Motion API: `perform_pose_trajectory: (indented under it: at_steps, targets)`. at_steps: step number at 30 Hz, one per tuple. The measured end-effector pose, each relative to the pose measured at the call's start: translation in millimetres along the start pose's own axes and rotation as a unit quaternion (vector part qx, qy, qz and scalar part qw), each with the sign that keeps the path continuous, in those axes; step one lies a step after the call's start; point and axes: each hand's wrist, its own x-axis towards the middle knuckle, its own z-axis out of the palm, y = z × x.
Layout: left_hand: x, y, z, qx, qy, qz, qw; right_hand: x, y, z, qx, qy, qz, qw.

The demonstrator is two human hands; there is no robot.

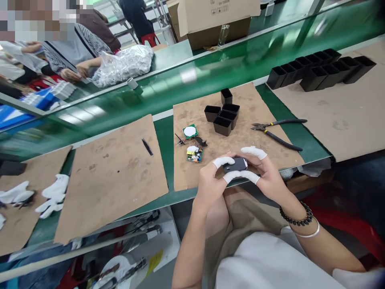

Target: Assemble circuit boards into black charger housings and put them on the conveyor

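Head view: left hand (210,180) and right hand (267,172) are both pinching a small black case (236,163) between cotted fingertips, steadying it, circuit boards (192,142) lying at 10 o'clock.

This is a factory assembly line. A long green conveyor belt (210,76) runs past workstations covered with cardboard mats (111,176). Rows of black plastic housings (321,70), bare circuit boards (195,154), pliers (278,130) and shipping cartons (216,20) lie about, and other workers (75,52) sit along the belt.
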Motion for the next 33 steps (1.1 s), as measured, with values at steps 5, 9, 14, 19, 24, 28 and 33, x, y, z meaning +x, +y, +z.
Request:
perform_pose_trajectory:
  at_steps: [5,9,14,19,24,28,33]
  targets:
    - [-4.4,-7.1,1.7,0.003,0.041,0.102,0.994,-3.2,5.2,2.8,-0.028,0.023,-0.007,0.999]
    - [-3.9,-5.5,3.6,0.000,0.053,0.115,0.992,-4.7,10.9,5.6,-0.042,0.044,-0.005,0.998]
    - [0.0,-5.1,7.8,-0.085,0.074,-0.005,0.994,-1.1,11.0,5.2,-0.042,0.043,0.002,0.998]
    - [2.4,-4.3,12.6,-0.125,0.089,-0.066,0.986,1.2,10.2,5.0,-0.064,0.042,0.002,0.997]
    - [1.1,-1.1,13.8,-0.128,0.090,-0.053,0.986,-0.6,11.5,8.5,-0.061,0.050,-0.001,0.997]
    - [0.1,3.5,13.3,-0.053,0.081,-0.020,0.995,-4.3,10.3,14.7,-0.125,0.113,-0.076,0.983]
    - [-1.9,8.1,6.9,0.057,0.032,0.022,0.998,-6.4,1.5,19.7,-0.303,0.138,-0.194,0.923]
